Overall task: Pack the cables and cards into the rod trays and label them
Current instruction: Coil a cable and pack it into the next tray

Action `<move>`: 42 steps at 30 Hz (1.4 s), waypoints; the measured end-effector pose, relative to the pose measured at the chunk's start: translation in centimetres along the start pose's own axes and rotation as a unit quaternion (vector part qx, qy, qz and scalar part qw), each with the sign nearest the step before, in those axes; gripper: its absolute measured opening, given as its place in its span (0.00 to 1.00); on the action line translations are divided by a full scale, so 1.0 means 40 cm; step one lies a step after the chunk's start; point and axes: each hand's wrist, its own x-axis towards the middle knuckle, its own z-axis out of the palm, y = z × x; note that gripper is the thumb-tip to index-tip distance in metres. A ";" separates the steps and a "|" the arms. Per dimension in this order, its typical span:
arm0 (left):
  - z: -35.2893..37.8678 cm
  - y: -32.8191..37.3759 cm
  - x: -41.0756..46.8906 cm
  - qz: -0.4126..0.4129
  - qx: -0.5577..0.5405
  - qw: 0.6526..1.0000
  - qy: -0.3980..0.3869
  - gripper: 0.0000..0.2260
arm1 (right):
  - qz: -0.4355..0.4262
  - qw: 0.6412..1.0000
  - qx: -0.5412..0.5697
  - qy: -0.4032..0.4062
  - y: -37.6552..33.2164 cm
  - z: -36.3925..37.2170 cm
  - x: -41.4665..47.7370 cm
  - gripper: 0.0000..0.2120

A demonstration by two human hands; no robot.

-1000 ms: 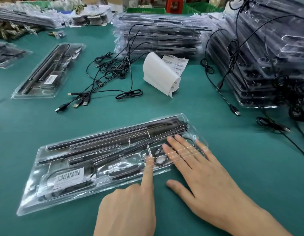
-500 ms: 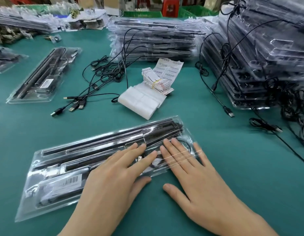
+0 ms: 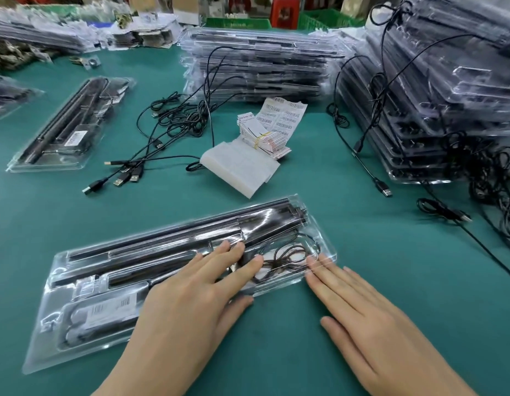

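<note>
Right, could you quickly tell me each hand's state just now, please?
Left hand: open, pressing flat on the clear tray.
Right hand: open, touching the tray's right edge, holding nothing.

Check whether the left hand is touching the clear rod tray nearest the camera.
Touching. The head view shows the left hand lying flat, palm down, on the clear top of the rod tray, with no gap visible beneath it.

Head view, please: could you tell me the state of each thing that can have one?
near tray, lid down, lying flat, labelled
coiled cable, packed inside near tray
left hand, fingers straight, pressing flat on near tray
right hand, fingers straight, fingertips at near tray's right end
loose cables, tangled, unpacked
far tray, lying flat, labelled
</note>
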 end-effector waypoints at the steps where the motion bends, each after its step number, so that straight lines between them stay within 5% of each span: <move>1: 0.003 -0.001 -0.001 0.003 -0.001 1.000 0.009 0.14 | 0.001 1.000 0.005 -0.003 -0.002 0.000 0.002 0.24; 16: 0.000 0.003 -0.005 -0.018 -0.022 1.000 -0.002 0.18 | -0.001 0.999 0.025 -0.022 -0.028 0.009 0.012 0.20; 27: 0.024 0.028 0.015 0.001 0.089 0.996 0.018 0.19 | -0.066 0.996 0.016 -0.052 0.018 -0.021 0.011 0.22; 31: 0.025 0.028 0.011 0.007 0.101 0.995 0.009 0.19 | -0.073 0.997 0.018 0.009 0.028 -0.029 -0.017 0.20; 36: 0.030 0.024 0.009 0.018 0.105 0.994 -0.004 0.20 | 0.046 0.983 0.108 0.142 0.041 -0.037 -0.034 0.10; 42: 0.035 0.021 0.006 0.021 0.108 0.993 -0.029 0.21 | 0.249 0.935 0.234 0.098 0.069 -0.014 0.123 0.07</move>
